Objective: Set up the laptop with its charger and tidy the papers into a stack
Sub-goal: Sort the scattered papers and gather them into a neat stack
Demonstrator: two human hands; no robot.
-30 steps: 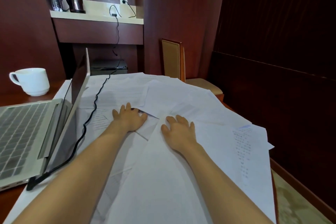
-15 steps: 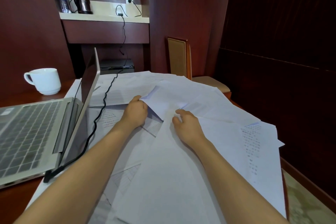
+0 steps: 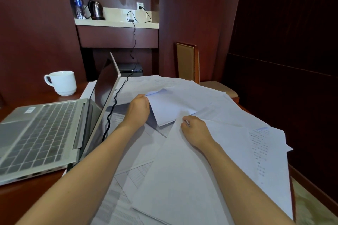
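Matt white papers (image 3: 192, 179), brushed-metal laptop (image 3: 36, 133), glossy wooden table (image 3: 27, 197)

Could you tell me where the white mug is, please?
The white ceramic mug stands left in the head view, on the wooden table beyond the silver laptop.

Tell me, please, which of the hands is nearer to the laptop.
Left. The left hand grips a lifted sheet beside the laptop; the right hand pinches a nearer sheet farther from it.
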